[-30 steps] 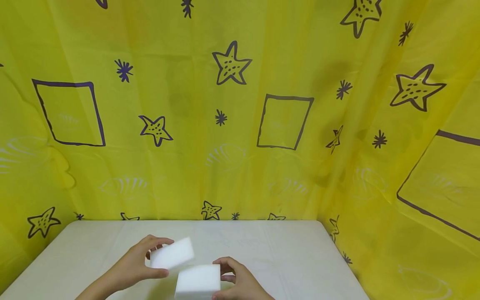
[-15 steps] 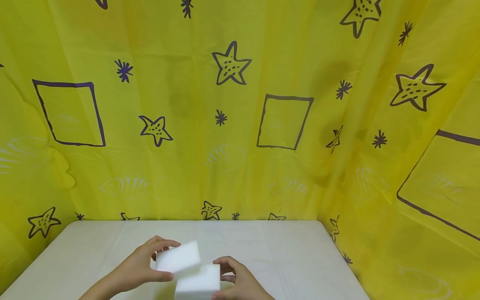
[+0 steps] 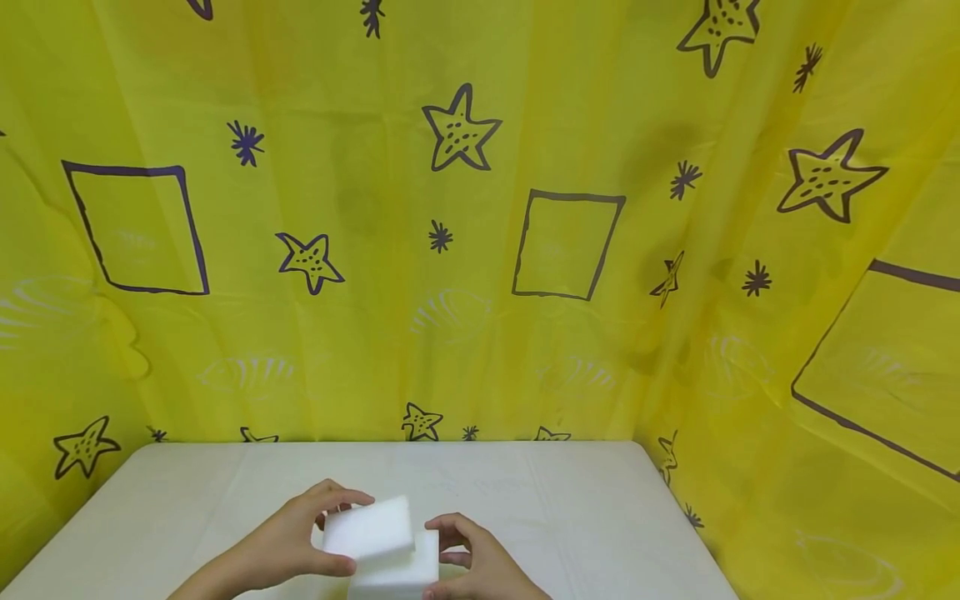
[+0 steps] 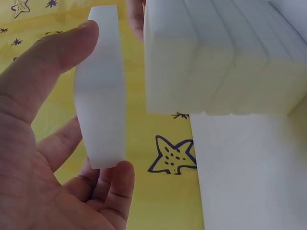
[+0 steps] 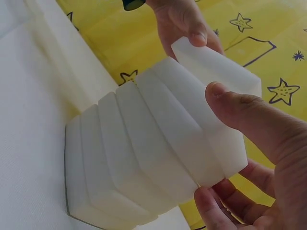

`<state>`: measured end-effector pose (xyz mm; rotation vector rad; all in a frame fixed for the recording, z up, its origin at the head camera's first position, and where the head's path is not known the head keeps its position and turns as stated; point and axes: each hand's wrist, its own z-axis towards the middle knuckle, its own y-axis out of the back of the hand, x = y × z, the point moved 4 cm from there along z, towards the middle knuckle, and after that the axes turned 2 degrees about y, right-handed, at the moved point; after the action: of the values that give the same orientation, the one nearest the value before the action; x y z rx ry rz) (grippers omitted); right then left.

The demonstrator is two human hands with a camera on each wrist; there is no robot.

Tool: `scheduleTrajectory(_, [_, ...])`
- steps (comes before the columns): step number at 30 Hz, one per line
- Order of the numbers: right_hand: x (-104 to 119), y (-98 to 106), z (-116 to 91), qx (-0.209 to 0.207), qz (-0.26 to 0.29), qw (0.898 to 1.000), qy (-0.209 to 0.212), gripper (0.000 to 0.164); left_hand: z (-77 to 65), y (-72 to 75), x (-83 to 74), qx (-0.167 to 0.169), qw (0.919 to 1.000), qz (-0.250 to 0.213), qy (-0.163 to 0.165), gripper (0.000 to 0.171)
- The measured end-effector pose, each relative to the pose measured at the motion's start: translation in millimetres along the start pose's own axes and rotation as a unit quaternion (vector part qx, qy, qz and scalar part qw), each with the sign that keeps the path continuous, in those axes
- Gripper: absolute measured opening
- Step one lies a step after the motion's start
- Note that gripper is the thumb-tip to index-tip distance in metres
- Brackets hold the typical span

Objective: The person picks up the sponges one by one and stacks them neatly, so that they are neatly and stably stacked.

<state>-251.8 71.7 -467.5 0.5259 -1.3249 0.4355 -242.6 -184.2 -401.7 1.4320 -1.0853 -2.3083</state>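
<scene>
A white rectangular sponge block (image 3: 371, 529) is pinched between the thumb and fingers of my left hand (image 3: 288, 537). It hovers at a slight tilt over the upper left of a stack of similar white sponges (image 3: 397, 575). In the left wrist view a gap shows between the held sponge (image 4: 101, 91) and the stack (image 4: 192, 72). My right hand (image 3: 483, 562) grips the stack's right side near the top. The right wrist view shows its thumb and fingers (image 5: 240, 108) around the uppermost sponges of the several-layer stack (image 5: 139, 139).
The stack stands on a white table (image 3: 570, 517). Yellow curtain (image 3: 360, 333) with starfish and square outlines hangs behind the table and along its sides. A thin dark edge (image 5: 66, 177) shows under the stack. Something dark (image 5: 133, 4) is at the left wrist.
My left hand has moved right and slightly down with its sponge, which now overlaps more of the stack in the head view. The right hand has stayed in place on the stack.
</scene>
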Motion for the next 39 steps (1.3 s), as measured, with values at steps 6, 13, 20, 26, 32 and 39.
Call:
scheduleTrajectory(6, [1.5,-0.3,0.1,-0.007,-0.006,1.0,-0.009,0.063,1.8,-3.2,-3.1,0.017,0.9999,-0.002,-0.001,0.057])
scheduleTrajectory(13, [2.6,-0.3,0.9,-0.017,-0.013,1.0,-0.02,0.06,3.0,-8.3,-4.9,0.029,0.9993,-0.024,0.0,0.057])
scheduleTrajectory(20, [1.0,-0.6,1.0,-0.017,0.005,1.0,-0.024,0.059,2.5,-14.4,-7.8,0.037,0.9984,-0.041,-0.009,0.056])
scheduleTrajectory(26, [1.8,-0.5,1.6,-0.019,0.006,1.0,-0.018,0.058,3.2,-16.7,-9.9,0.043,0.998,-0.047,-0.01,0.057])
scheduleTrajectory(32, [2.1,-0.2,1.8,-0.018,0.0,1.0,-0.011,0.059,5.0,-19.2,-11.8,0.045,0.9978,-0.045,-0.018,0.055])
scheduleTrajectory(39, [1.9,0.4,2.3,-0.02,-0.006,1.0,-0.013,0.058,5.7,-23.2,-12.5,0.043,0.9971,-0.047,-0.042,0.054])
